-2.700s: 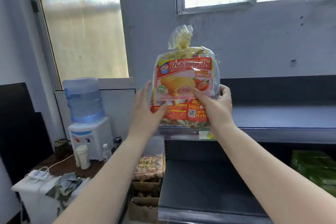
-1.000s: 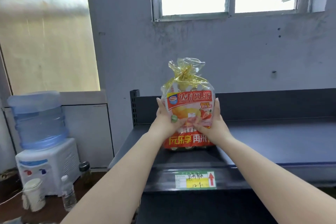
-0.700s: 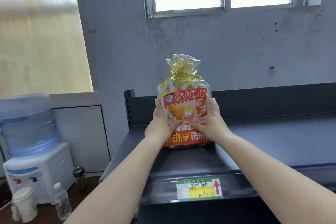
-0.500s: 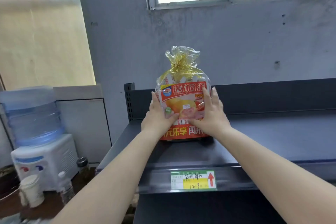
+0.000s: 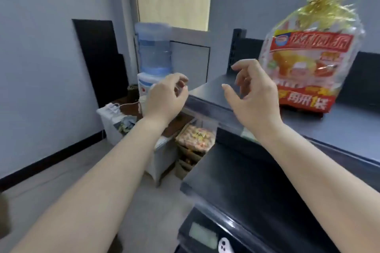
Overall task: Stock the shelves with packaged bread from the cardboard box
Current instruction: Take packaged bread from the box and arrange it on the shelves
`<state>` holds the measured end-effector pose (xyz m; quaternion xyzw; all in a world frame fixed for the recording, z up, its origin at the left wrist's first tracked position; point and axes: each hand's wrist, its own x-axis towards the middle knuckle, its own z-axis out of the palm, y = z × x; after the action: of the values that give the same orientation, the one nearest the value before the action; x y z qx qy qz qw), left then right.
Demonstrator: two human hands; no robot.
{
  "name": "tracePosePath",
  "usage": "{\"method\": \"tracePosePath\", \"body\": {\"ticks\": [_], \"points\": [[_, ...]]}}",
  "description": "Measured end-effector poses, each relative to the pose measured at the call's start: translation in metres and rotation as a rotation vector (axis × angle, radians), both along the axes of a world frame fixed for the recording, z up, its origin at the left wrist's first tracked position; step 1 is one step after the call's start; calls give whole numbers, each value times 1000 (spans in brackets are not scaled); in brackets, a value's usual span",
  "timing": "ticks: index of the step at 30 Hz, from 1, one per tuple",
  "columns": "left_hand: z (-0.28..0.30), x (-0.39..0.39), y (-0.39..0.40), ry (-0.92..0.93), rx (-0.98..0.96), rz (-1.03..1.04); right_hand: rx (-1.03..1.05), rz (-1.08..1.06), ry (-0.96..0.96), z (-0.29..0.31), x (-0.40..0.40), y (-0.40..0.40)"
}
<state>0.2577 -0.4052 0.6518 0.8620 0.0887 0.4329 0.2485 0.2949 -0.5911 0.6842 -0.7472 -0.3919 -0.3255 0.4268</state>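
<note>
We saw the bag of bread (image 5: 306, 63) standing up on the top shelf (image 5: 339, 127), at the far right of the scene. Its long side ran up and down, with the tied, crinkly gold top pointing up and its flat red bottom resting on the shelf. The red picture side faced us. No hand touched the bag. Our right hand (image 5: 255, 96) was in the air just left of the bag, near its lower half, with the fingers loosely bent and spread, holding nothing. Our left hand (image 5: 166, 96) was farther left, well apart from the bag, with its fingers curled in loosely and holding nothing too. Below, between our two arms, we saw another bag of bread (image 5: 195, 136) lying on top of a cardboard box (image 5: 189, 160) on the floor, beside the shelves. Far on the left stood a water cooler (image 5: 153, 61) with a big blue bottle on top. A lower shelf (image 5: 246, 187) was near us on the right.
</note>
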Motion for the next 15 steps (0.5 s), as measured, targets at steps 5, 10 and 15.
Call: {"method": "tracePosePath", "body": {"ticks": [5,10,15], "points": [[-78,-129,78,301,-34,372,-398,371,108,-79,-61,94],[-158,-265,128,681,-297,628,-796,594,232,-159,-113,182],[-229,-351,170,747,-565,840,-1066,696,318,-225,-145,264]]}}
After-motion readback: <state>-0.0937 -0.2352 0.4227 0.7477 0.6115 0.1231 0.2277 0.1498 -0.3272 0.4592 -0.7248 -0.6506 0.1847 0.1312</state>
